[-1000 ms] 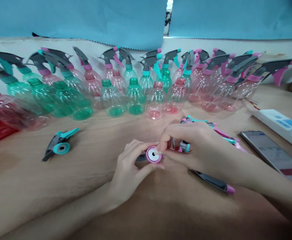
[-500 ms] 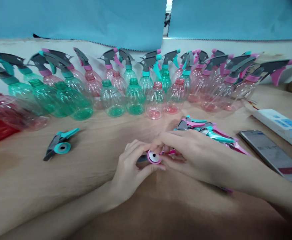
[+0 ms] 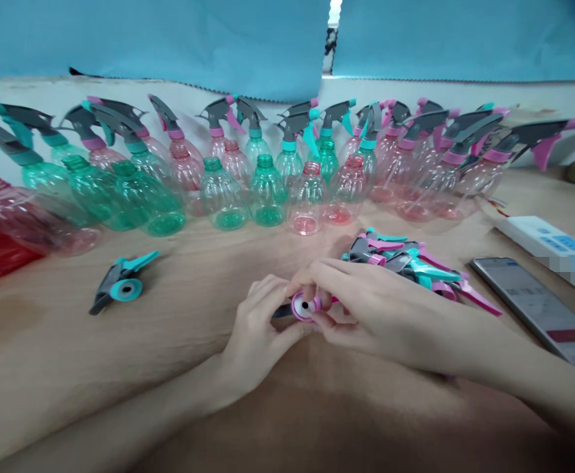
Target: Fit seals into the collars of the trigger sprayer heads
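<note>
Between my two hands is a grey and pink trigger spray head (image 3: 305,306), its round pink collar facing me with a white disc and a dark hole inside. My left hand (image 3: 258,325) grips it from the left, thumb below and fingers above. From the right, my right hand (image 3: 349,295) closes its fingertips on the pink collar. My fingers cover much of the spray head. To the left, a grey and turquoise spray head (image 3: 123,286) lies by itself. Behind my right hand is a pile of loose spray heads (image 3: 405,256) in pink, turquoise and grey.
Open-necked clear bottles, like the green one (image 3: 268,194) and the pink one (image 3: 307,200), stand across the table (image 3: 209,263). Bottles with spray heads fitted (image 3: 452,174) line the wall behind. A phone (image 3: 528,302) and a white device (image 3: 548,243) lie right; a red bag (image 3: 2,243) is left.
My right hand's fingers have shifted slightly around the pink collar, and its wrist is a little lower, showing more of the pile. Both hands still hold the same spray head.
</note>
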`<state>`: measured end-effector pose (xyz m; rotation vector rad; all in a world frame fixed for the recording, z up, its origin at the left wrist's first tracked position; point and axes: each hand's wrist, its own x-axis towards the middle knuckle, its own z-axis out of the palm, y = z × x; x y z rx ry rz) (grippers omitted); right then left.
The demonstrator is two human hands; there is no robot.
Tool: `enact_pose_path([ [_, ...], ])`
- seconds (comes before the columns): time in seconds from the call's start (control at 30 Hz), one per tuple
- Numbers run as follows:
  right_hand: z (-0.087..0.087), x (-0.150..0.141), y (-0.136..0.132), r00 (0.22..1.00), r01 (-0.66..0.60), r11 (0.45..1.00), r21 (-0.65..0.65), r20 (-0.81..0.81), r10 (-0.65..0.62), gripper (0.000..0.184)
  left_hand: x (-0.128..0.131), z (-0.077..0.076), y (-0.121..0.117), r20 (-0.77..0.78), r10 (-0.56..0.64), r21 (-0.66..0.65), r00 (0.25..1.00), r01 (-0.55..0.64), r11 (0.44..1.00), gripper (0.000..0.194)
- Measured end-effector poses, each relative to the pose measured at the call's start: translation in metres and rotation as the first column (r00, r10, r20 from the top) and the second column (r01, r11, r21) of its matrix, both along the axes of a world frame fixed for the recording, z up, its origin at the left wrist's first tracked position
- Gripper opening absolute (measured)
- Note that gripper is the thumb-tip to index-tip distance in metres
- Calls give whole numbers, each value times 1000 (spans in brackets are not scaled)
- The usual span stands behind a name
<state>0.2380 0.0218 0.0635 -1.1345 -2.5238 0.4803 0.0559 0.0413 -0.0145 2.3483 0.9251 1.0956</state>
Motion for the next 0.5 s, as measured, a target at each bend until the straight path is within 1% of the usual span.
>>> enact_pose_path([
  [0.13,-6,-1,1,1000,-3,1000,-2,-7,3,11,-1,1,-2,-10,-22,34,1000,22,999,16],
  [0.3,-10,-3,-2,1000,8,999,34,-16,-7,5,-1,0,-2,-22,-18,23,1000,19,1000,13],
  [0.4,-11,-5,-3,999,11,998,65,-51,-8,9,-1,-2,-2,-18,-6,23,1000,6,1000,12],
  [0.5,-12,-5,-4,995,16,997,79,-99,-8,20,-1,-1,-1,0,-6,22,1000,6,1000,10],
])
